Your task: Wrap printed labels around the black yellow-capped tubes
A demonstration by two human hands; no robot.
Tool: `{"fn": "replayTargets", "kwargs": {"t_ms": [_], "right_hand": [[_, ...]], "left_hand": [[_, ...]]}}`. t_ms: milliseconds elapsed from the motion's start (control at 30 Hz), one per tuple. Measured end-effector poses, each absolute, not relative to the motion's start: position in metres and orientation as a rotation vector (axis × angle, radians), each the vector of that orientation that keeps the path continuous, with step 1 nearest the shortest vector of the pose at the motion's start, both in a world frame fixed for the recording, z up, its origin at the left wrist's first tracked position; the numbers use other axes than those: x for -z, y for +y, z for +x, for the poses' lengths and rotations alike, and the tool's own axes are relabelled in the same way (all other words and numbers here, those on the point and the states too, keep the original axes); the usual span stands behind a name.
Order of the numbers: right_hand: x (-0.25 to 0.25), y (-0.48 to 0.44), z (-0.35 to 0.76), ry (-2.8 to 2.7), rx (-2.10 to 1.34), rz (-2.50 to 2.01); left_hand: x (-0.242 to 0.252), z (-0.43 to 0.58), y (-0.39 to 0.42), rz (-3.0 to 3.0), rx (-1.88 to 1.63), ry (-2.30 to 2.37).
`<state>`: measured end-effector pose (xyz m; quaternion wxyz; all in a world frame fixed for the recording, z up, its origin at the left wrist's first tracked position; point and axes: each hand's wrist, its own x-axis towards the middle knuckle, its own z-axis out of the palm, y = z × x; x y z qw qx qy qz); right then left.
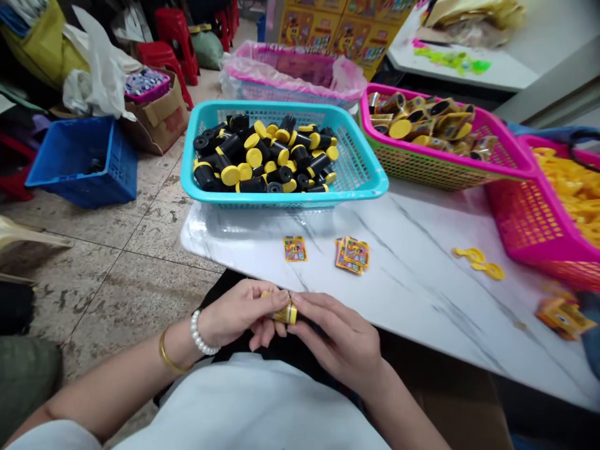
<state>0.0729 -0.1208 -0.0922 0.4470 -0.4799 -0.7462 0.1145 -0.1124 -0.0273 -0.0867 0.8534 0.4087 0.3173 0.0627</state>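
In front of my lap, at the near edge of the table, I hold a small yellow canister [285,312] between both hands. My left hand [250,312], with a pearl bracelet and a gold bangle at the wrist, is closed around its body, thumb on top. The fingers and thumb of my right hand [335,334] pinch its yellow end from the right. Part of the canister is hidden by my fingers. Just beyond lie a single printed packet [295,249] and a small overlapping pile of similar packets [354,255], untouched.
A turquoise basket [281,197] of black canisters with yellow caps stands beyond the packets. Pink baskets [445,156] with wrapped canisters and yellow parts are at right. Yellow ring-shaped pieces [487,267] lie on the marbled table [412,300]. A blue crate [84,165] sits on the floor.
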Motion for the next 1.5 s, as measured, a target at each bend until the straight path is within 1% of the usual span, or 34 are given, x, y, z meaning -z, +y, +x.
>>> {"fn": "replayTargets", "kwargs": {"t_ms": [267, 467, 533, 600, 700, 800, 867, 1000, 1167, 1300, 1400, 1500], "right_hand": [[0.101, -0.118, 0.068, -1.790, -0.250, -1.276], [0.089, -0.116, 0.068, -1.993, -0.197, -1.135], [0.088, -0.115, 0.068, -1.976, -0.228, -1.140], [0.088, -0.113, 0.069, -1.892, -0.259, -1.194], [0.090, -0.113, 0.070, -1.728, -0.417, -1.251], [0.092, -0.113, 0.069, -1.560, -0.690, -1.259], [0.092, -0.112, 0.067, -1.445, -0.746, -1.232], [0.090, -0.105, 0.065, -1.261, -0.671, -1.211], [0.086, -0.102, 0.073, -1.297, -0.600, -1.231], [0.092, -0.101, 0.077, -1.222, -0.529, -1.208], [0.096, -0.099, 0.078, -1.269, -0.487, -1.253], [0.093, -0.097, 0.079, -1.447, -0.407, -1.309]], "left_hand": [[0.087, -0.123, -0.027, 0.954, -0.256, 0.795], [0.090, -0.115, -0.024, 0.967, -0.029, 0.788], [0.091, -0.112, -0.024, 0.977, -0.032, 0.769], [0.090, -0.112, -0.025, 0.933, -0.116, 0.746], [0.088, -0.114, -0.026, 0.839, -0.224, 0.725], [0.086, -0.115, -0.025, 0.788, -0.203, 0.701], [0.085, -0.111, -0.023, 0.737, -0.213, 0.669], [0.081, -0.095, -0.016, 0.685, -0.274, 0.658], [0.075, -0.075, -0.013, 0.629, -0.291, 0.624], [0.075, -0.067, -0.013, 0.582, -0.268, 0.618], [0.077, -0.065, -0.014, 0.583, -0.280, 0.688], [0.079, -0.063, -0.016, 0.613, -0.271, 0.706]]}}
